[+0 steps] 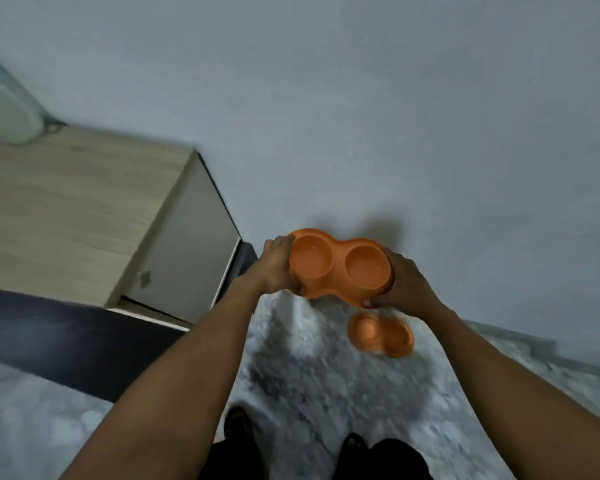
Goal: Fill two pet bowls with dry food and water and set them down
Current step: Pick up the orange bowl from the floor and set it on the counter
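While between hands (278, 268) (408, 282), 2-well orange bowl (338, 271).

floor (326, 393): speckled grey | on it: orange double bowl (381, 336), wooden cabinet (84, 209)

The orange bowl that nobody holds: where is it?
The bowl lies on the grey floor, right of centre in the head view, just below the right hand.

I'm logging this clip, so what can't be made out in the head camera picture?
1. Head view: left hand and right hand, fingers hidden under the held double bowl.
2. Head view: contents of the second bowl on the rug, motion-blurred.
3. Head view: pale object on the cabinet, blurred, cut by the left edge.
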